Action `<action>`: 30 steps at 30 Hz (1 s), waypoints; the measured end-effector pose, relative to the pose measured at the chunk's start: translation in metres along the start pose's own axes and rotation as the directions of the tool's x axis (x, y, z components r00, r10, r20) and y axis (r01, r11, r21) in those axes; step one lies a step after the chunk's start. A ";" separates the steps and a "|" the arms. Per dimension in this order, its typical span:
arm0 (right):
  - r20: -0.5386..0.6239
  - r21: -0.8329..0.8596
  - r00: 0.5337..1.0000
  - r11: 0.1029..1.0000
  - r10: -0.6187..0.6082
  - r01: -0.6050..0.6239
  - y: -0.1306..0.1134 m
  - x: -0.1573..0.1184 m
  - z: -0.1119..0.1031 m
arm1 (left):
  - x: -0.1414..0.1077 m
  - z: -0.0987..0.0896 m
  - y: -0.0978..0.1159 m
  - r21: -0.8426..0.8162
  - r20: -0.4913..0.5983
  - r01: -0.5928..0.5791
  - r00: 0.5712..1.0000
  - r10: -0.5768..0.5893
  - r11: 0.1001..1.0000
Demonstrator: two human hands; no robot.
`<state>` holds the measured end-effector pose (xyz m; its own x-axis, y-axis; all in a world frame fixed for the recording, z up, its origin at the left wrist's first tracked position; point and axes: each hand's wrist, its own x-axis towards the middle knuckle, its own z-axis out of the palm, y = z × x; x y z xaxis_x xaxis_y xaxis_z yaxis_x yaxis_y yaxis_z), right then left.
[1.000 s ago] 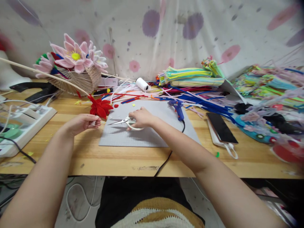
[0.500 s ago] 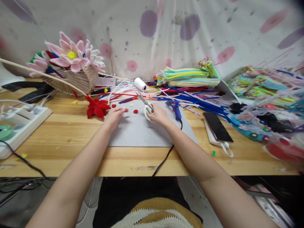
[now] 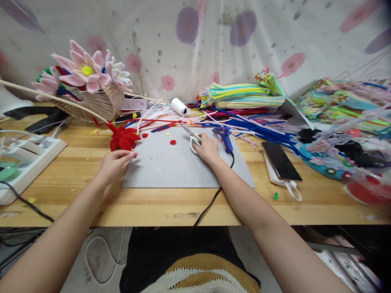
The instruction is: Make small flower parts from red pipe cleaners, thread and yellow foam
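Note:
My right hand [image 3: 208,148] has its fingers on the white handles of a pair of scissors [image 3: 190,132], whose blades point away and to the left over the grey cutting mat [image 3: 159,171]. At the mat's left edge, my left hand [image 3: 117,163] is held with fingers stretched forward and nothing visible in them. Just beyond it lies a red fuzzy flower [image 3: 124,137] on a long pale stem. Small red discs, one a red round piece [image 3: 172,142], and a yellow scrap [image 3: 168,134] rest on the mat.
A blue glue gun [image 3: 225,138] lies right of the scissors, its cord running to the table edge. Behind are pipe cleaners [image 3: 244,95], a white thread spool [image 3: 179,106] and pink flowers [image 3: 87,71]. A phone [image 3: 281,160] sits right, a power strip [image 3: 33,162] left.
My left hand has moved left and nearer me, off the middle of the mat towards the red flower. The scissors and my right hand have shifted slightly right.

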<state>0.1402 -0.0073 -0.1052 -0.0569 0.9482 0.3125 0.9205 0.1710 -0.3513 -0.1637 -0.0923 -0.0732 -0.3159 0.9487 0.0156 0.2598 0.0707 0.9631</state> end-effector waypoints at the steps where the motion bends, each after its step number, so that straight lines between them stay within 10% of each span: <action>1: -0.004 -0.016 1.000 1.000 0.001 -0.001 0.000 0.001 0.000 | -0.002 0.000 0.007 0.020 0.022 -0.023 0.999 0.023 1.000; 6: -0.003 -0.104 1.000 0.994 0.025 -0.025 0.006 0.003 -0.003 | 0.003 0.028 0.037 -0.021 0.049 -0.131 0.990 0.132 0.991; 13: -0.006 -0.102 0.999 0.994 0.031 -0.032 0.011 0.006 0.001 | 0.012 0.107 0.022 0.147 0.224 -0.234 0.954 0.198 0.961; 18: 0.008 -0.087 1.000 0.996 0.027 -0.026 0.011 0.008 0.000 | 0.001 0.149 0.012 0.473 0.449 -0.596 0.797 0.405 0.649; 22: -0.029 -0.090 1.000 0.996 -0.002 0.000 0.014 0.010 -0.001 | -0.002 0.157 0.005 0.533 0.464 -0.656 0.755 0.463 0.534; 30: 0.000 -0.071 1.000 0.997 0.006 -0.006 0.013 0.011 0.000 | -0.006 0.143 0.003 0.401 0.427 -0.645 0.760 0.490 0.650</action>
<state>0.1517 0.0048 -0.1062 -0.0513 0.9493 0.3101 0.9458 0.1459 -0.2900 -0.0302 -0.0539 -0.1086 0.2774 0.8869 0.3694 0.7385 -0.4427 0.5085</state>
